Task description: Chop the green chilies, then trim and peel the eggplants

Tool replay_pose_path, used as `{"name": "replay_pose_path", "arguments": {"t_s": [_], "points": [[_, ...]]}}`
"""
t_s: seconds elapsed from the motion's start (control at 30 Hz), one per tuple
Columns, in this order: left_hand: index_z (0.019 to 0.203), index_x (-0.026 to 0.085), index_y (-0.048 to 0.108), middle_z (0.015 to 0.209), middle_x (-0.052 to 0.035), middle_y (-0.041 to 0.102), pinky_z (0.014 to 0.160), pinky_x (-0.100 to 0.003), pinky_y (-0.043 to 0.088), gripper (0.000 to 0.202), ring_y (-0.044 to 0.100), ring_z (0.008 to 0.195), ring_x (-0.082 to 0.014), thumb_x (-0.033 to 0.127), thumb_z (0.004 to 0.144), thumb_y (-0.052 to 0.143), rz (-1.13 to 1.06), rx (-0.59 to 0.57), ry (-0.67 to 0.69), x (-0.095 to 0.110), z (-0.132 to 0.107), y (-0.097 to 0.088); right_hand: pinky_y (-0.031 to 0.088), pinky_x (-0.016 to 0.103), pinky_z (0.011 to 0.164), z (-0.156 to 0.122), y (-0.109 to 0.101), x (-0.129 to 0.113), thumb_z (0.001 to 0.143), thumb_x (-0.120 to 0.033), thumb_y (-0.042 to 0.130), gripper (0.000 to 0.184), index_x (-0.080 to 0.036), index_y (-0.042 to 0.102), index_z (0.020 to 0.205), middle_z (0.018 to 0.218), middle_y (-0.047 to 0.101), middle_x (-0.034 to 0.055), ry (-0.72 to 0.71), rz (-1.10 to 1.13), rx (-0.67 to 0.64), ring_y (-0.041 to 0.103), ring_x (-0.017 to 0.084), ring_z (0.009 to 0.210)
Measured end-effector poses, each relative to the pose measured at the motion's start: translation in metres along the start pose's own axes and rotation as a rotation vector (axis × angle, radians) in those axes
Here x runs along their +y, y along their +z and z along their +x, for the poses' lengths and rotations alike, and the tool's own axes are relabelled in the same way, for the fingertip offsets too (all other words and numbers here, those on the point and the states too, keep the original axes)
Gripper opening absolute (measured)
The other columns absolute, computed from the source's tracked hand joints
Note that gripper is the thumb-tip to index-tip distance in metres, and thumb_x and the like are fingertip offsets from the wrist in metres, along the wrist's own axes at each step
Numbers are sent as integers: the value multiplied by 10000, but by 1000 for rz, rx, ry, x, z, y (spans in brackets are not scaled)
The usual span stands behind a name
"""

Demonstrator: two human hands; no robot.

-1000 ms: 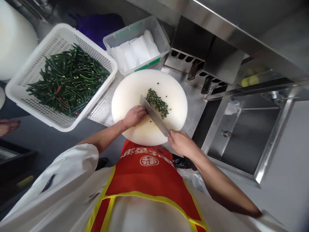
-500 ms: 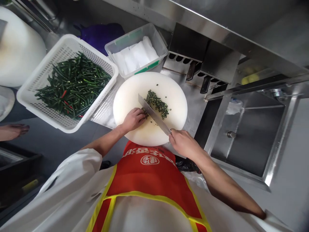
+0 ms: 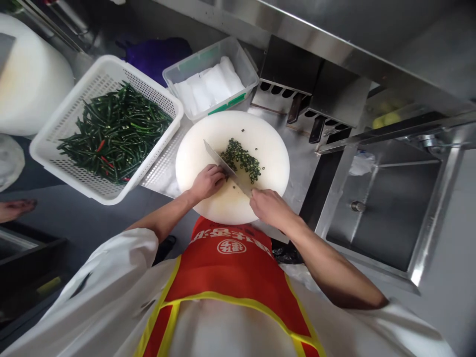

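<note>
On the steel counter lies a round white cutting board point(image 3: 267, 146). On its middle is a pile of chopped green chilli rings point(image 3: 242, 159). My right hand point(image 3: 269, 207) is closed round the handle of a cleaver point(image 3: 219, 161), whose blade slants across the board. My left hand point(image 3: 207, 181) is curled against the blade's left side, fingers pressed down on something I cannot make out. A white perforated basket point(image 3: 80, 101) of whole green chillies point(image 3: 115, 131), with a few red ones, stands to the left.
A clear tub point(image 3: 246, 64) with folded white cloths sits behind the board. A steel knife holder point(image 3: 316, 94) stands at the back right, and a sink point(image 3: 386, 208) lies to the right. Another person's hand point(image 3: 13, 209) shows at the far left edge.
The cleaver and my right hand have shifted left and toward my body across the board. My left hand stays curled beside the blade. The view has drifted slightly.
</note>
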State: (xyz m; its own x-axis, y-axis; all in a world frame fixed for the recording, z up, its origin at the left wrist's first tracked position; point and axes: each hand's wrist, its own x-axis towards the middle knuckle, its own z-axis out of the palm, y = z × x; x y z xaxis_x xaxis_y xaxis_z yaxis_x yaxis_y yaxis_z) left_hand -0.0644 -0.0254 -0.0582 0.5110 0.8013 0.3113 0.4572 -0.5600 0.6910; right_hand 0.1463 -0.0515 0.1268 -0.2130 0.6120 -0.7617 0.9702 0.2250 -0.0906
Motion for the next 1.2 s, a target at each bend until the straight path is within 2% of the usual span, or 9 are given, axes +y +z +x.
{"name": "replay_pose_path", "arguments": {"t_s": [0.1, 0.27, 0.47, 0.6, 0.73, 0.87, 1.03, 1.13, 1.2], "points": [[929, 190, 703, 1002, -105, 683, 893, -425, 539, 201, 600, 960, -227, 238, 973, 513, -2, -3, 1, 1, 0, 0, 366, 309, 640, -10, 2, 4, 1016, -212, 410, 238, -137, 630, 964, 878, 719, 128, 11, 40, -38, 695, 257, 818], [917, 189, 707, 1020, -110, 675, 887, -418, 540, 223, 591, 967, -231, 245, 982, 500, -7, 8, -1, 1, 0, -1, 397, 306, 712, 7, 9, -5, 1029, -190, 371, 273, -105, 629, 1060, 969, 727, 157, 26, 22, 3, 691, 256, 881], [928, 186, 704, 991, -104, 666, 873, -402, 538, 245, 587, 943, -223, 238, 997, 475, 8, 9, 18, 3, -1, 0, 379, 297, 666, -8, 8, 6, 1020, -224, 396, 265, -142, 630, 928, 857, 719, 120, -6, 69, -22, 684, 237, 801], [899, 185, 708, 1008, -111, 660, 873, -410, 540, 252, 587, 949, -227, 264, 996, 490, 4, 16, 3, 2, -1, 1, 401, 314, 730, 17, 22, -6, 1030, -210, 345, 302, -117, 632, 1025, 952, 729, 154, 3, 44, 48, 681, 262, 885], [935, 182, 715, 1040, -119, 652, 847, -399, 537, 236, 594, 949, -226, 268, 995, 504, -18, 43, 0, 2, -3, -5, 394, 321, 742, 35, 16, -11, 1036, -242, 355, 305, -119, 634, 1023, 986, 723, 167, -6, 28, 96, 670, 283, 940], [944, 192, 714, 1084, -126, 637, 825, -399, 534, 208, 595, 966, -236, 303, 976, 541, -1, 56, -1, 2, -9, -12, 347, 311, 660, 9, 4, -2, 1030, -239, 369, 280, -137, 618, 953, 899, 718, 133, 16, 43, 103, 676, 255, 841], [925, 197, 693, 1014, -116, 650, 845, -413, 530, 169, 585, 954, -243, 314, 951, 574, 8, -10, -31, -2, -12, -8, 326, 314, 628, -29, -1, 2, 1014, -223, 389, 259, -139, 627, 956, 874, 710, 121, 7, 25, 2, 671, 238, 780], [960, 198, 679, 1010, -108, 657, 863, -408, 528, 141, 584, 962, -238, 277, 957, 562, -11, -5, -50, -4, -11, -4, 358, 317, 640, -32, 2, 1, 1012, -230, 385, 271, -139, 637, 974, 863, 704, 124, 17, 28, -60, 672, 247, 789], [965, 196, 669, 997, -103, 658, 865, -406, 528, 145, 588, 953, -233, 272, 967, 546, -19, 1, -51, -5, -11, -3, 386, 316, 661, -21, 7, -4, 1011, -219, 384, 269, -132, 639, 997, 883, 708, 130, 33, 29, -77, 680, 250, 813]]}}
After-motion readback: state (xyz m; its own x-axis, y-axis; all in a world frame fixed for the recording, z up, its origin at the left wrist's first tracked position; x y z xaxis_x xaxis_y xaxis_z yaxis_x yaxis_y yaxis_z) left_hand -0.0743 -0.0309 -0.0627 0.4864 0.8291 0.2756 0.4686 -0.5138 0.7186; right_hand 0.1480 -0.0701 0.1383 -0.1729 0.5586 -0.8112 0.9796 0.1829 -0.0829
